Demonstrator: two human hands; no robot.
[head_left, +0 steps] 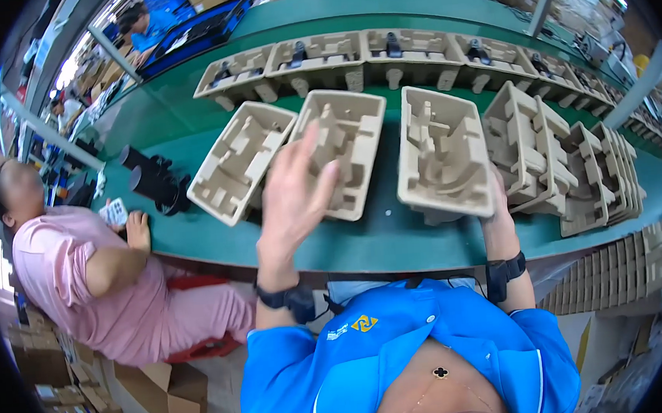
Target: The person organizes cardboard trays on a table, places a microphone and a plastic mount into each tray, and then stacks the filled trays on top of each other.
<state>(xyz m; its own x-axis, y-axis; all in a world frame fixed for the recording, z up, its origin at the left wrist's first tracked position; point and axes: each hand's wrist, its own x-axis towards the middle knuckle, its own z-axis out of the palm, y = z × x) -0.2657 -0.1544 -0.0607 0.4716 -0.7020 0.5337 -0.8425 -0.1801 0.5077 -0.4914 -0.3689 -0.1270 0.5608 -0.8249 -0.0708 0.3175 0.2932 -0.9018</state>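
A stack of flattened brown cardboard (612,279) stands at the lower right of the frame, and loose cartons (167,394) lie on the floor at lower left. On the green table (364,242), mid-frame, the right hand (496,203) has its grip closed on the near edge of a tilted beige pulp tray (443,156). The left hand (292,194) hovers open, fingers spread, over another empty tray (350,147). A third tray (240,170) lies left of it. Nested trays (574,166) lean at right. Along the upper frame, a row of trays (351,55) holds black parts. Black cylinders (153,184) sit near a person in pink (98,284) at left.
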